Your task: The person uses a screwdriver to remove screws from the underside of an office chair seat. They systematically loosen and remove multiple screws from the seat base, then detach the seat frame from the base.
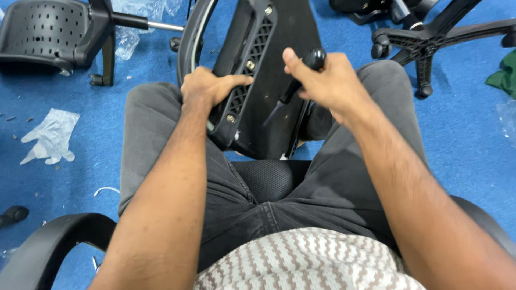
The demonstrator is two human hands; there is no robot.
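Your left hand (207, 87) is wrapped around the edge of the black chair part (269, 80) propped between your knees in the upper middle of the frame, thumb lying across its ribbed bracket (244, 70). Your right hand (328, 80) is closed around the black handle of a screwdriver (294, 86), its shaft angled down toward the panel. The tip looks blurred, so it could slip off a screw head and skid toward your left thumb, which sits close. The part rests only on your legs and may twist under pressure. Room is tight: a chair base (424, 37) crowds the upper right, another seat shell (43, 32) the upper left, while the blue carpet (467, 139) on either side lies more open.
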